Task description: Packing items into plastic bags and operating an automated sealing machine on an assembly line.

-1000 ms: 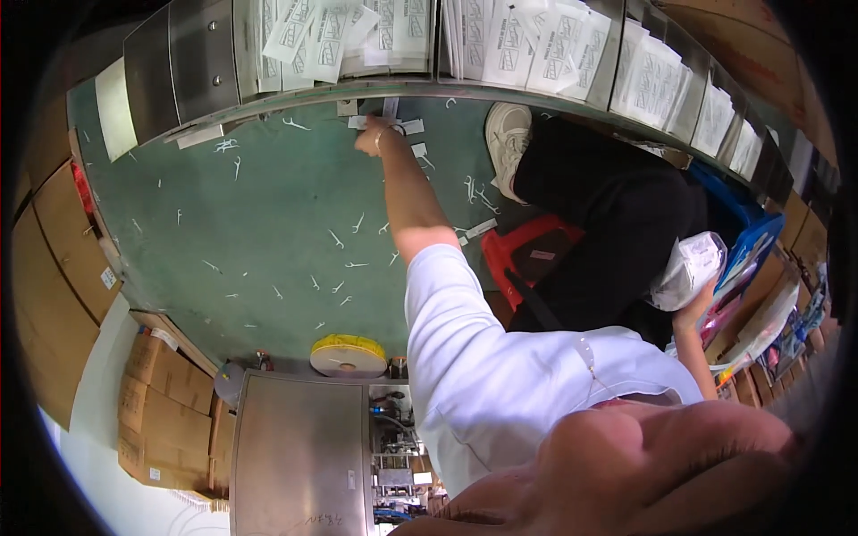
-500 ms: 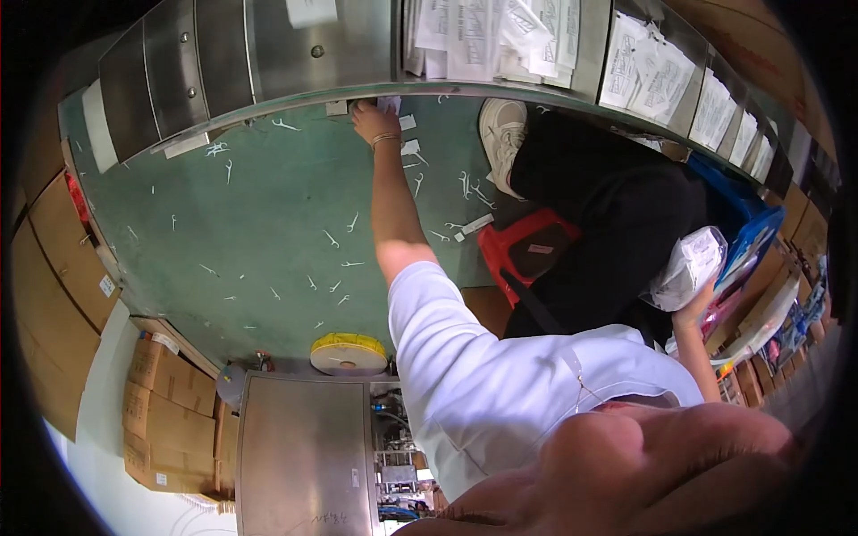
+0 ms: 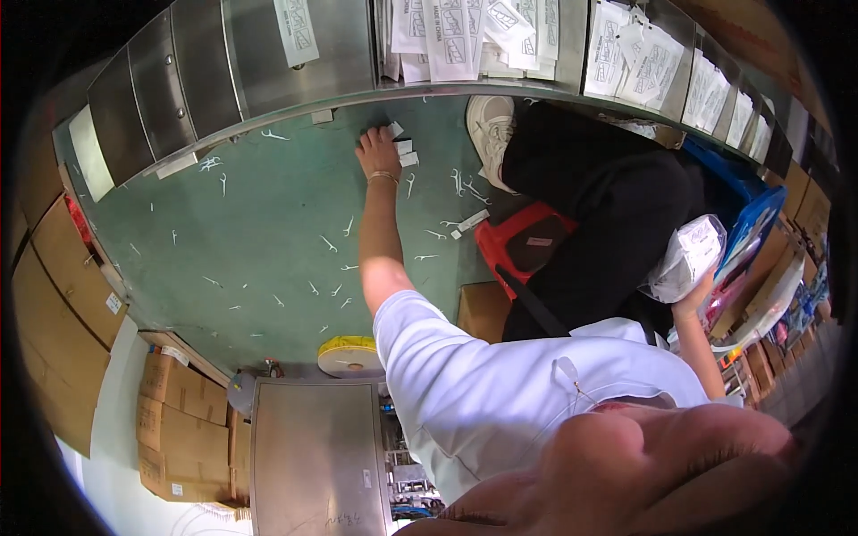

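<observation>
- Several cardboard boxes (image 3: 54, 295) stacked far left, all closed; contents hidden.
- Green floor (image 3: 268, 241) littered w/ small white plastic bits.
- Left hand (image 3: 375, 147) stretched out far, palm down on floor at foot of metal cabinet (image 3: 223, 62), fingers bent over small white tags (image 3: 404, 154). Can't tell if it has one gripped yet.
- Step, as I read it: gathering tags off floor. Next move needs a fingertip pinch; tags lie flat & thin, close together.
- Right hand (image 3: 693, 290), near right, closed around a clear bag (image 3: 684, 255) w/ white pieces inside.
- Blue crate (image 3: 746, 214) behind it, contents unclear.
</observation>
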